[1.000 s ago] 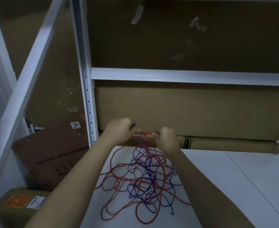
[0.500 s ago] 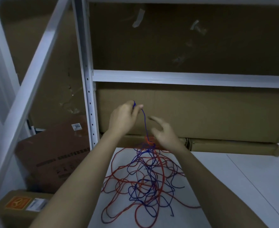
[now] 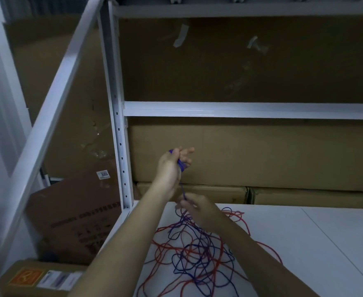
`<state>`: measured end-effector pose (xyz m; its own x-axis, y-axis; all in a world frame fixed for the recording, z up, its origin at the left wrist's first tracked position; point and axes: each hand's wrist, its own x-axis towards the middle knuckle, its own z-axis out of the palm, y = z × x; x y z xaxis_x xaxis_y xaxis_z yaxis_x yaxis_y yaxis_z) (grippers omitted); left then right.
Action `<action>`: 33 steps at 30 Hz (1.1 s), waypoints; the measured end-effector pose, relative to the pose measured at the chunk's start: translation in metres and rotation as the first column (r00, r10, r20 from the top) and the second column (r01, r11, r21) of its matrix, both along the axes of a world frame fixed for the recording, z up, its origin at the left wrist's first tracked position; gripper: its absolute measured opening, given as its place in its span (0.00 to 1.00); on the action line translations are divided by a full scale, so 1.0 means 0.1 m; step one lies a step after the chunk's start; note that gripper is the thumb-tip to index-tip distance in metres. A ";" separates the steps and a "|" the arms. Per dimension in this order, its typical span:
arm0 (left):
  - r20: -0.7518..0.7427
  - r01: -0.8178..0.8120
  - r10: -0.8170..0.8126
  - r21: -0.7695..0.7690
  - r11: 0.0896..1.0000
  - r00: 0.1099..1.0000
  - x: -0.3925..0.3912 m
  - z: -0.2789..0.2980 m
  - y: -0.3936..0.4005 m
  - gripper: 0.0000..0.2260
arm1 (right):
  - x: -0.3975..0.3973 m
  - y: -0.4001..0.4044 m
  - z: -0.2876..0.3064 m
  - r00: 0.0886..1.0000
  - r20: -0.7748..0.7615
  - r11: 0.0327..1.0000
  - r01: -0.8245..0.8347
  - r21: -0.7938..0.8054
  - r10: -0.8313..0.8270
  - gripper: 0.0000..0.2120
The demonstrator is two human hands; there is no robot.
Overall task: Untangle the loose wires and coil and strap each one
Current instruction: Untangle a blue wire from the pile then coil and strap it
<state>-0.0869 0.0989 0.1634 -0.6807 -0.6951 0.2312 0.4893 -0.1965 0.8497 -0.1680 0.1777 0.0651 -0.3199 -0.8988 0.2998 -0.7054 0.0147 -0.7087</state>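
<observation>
A blue wire (image 3: 199, 260) and a red wire (image 3: 165, 246) lie tangled in loose loops on the white shelf board (image 3: 304, 243). My left hand (image 3: 172, 166) is raised above the pile and holds a few turns of the blue wire wound round its palm, fingers partly spread. From there the blue strand drops straight down to my right hand (image 3: 195, 209), which pinches it just above the tangle.
A white metal rack post (image 3: 118, 125) stands left of my hands, with a crossbeam (image 3: 251, 110) behind. Large cardboard boxes (image 3: 262, 155) fill the back. A brown box (image 3: 75, 211) and a labelled carton (image 3: 39, 279) sit at lower left.
My left hand has wound blue wire round itself and stays raised. My right hand dropped from open beside the strand to pinching it lower, near the pile.
</observation>
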 end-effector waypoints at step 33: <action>0.065 -0.500 0.741 -0.698 0.513 0.668 0.22 0.00 -0.38 0.19 | -0.87 0.31 0.12 0.588 0.478 0.566 0.798 -0.207 -0.653 0.11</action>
<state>-0.0652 0.0609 0.1633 -0.2345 -0.7605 0.6055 -0.0421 0.6302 0.7752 -0.2552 0.2087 0.0775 -0.9455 -0.1495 0.2893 -0.3069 0.1124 -0.9451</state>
